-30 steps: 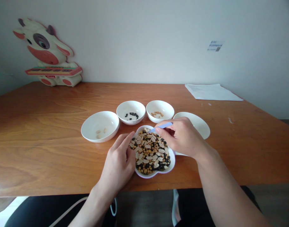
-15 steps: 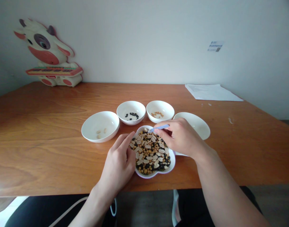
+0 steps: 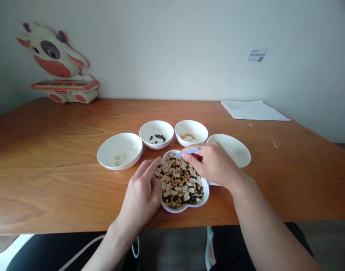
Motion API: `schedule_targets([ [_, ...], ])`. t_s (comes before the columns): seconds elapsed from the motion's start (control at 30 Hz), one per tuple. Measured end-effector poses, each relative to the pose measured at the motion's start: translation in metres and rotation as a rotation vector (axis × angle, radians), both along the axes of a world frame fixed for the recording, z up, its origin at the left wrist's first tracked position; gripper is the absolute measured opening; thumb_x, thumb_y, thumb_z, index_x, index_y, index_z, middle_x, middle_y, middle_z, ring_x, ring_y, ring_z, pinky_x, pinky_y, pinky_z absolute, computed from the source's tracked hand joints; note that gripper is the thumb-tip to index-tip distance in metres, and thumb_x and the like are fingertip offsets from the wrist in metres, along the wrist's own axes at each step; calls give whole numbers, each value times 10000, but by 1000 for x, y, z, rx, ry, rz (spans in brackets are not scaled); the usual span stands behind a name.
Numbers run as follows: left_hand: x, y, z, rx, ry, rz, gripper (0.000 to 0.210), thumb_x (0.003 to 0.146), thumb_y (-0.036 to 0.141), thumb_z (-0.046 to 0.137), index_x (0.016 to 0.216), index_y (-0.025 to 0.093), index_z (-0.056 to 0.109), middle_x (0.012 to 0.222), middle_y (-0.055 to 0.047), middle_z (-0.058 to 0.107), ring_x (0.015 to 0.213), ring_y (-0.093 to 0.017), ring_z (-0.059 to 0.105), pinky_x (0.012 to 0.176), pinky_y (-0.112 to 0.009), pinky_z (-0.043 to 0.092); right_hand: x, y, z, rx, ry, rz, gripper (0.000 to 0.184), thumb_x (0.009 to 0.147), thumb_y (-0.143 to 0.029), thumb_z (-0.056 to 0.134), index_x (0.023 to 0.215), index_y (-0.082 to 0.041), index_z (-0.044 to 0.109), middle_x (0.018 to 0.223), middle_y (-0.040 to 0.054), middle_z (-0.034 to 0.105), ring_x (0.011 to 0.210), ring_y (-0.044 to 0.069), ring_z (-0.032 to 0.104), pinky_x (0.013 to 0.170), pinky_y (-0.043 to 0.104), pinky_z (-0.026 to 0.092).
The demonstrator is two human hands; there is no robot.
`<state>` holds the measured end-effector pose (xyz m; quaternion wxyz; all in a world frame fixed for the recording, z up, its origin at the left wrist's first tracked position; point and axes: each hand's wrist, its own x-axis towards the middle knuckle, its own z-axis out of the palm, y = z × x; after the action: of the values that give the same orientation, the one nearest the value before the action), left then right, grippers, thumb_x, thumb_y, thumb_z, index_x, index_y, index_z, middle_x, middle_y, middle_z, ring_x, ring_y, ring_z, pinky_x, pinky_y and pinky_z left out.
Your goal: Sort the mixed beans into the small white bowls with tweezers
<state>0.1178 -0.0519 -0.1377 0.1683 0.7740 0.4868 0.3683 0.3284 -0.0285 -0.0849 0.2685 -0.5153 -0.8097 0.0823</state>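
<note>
A flower-shaped dish with a pale purple edge (image 3: 206, 192) holds peanut halves (image 3: 178, 188), yellow beans and black beans. At its left rim my left hand (image 3: 141, 190) grips the dish, fingers bent along the side and thumb partly hidden. My right hand (image 3: 214, 162) pinches light blue-purple tweezers (image 3: 191, 151) over the dish's far lobe. Their tip is down at the beans near the far rim; whether it grasps anything is too small to tell. My right hand covers part of the dish's right side.
Behind the dish stand white bowls: one (image 3: 104, 152) with a few peanut halves, one (image 3: 144, 131) with black beans, one (image 3: 201, 131) with yellow beans, and another (image 3: 237, 148) partly behind my right hand. A cow toy keyboard (image 3: 65, 82) and papers (image 3: 251, 109) lie farther back.
My right hand has shifted slightly left with the tweezers, whose tip now sits a little farther left over the far lobe. My left hand and the dish stay in place.
</note>
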Motion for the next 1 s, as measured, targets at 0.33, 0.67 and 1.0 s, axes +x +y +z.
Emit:
schedule_targets([
  [0.33, 0, 1, 0, -14, -8, -10, 479, 837, 93, 402, 1280, 113, 584, 1194, -105, 628, 1068, -214, 629, 933, -312, 534, 3, -2, 3, 4, 6, -11, 255, 920, -247, 536, 874, -154, 769, 627, 35, 679, 523, 112, 520, 551, 265, 302],
  [0.67, -1, 1, -3, 0, -15, -17, 490, 837, 86, 401, 1294, 110, 575, 1187, -96, 628, 1061, -208, 623, 924, -315, 531, 1, 0, -3, 14, -4, 27, 276, 930, -258, 537, 782, -170, 752, 689, 44, 709, 587, 125, 565, 595, 258, 340],
  [1.0, 0, 0, -1, 27, -20, -13, 469, 840, 75, 415, 1276, 111, 586, 1179, -94, 632, 1060, -204, 624, 926, -316, 534, -1, 1, -4, 48, 11, 30, 328, 939, -268, 507, 730, -151, 731, 603, 34, 655, 537, 111, 525, 568, 259, 314],
])
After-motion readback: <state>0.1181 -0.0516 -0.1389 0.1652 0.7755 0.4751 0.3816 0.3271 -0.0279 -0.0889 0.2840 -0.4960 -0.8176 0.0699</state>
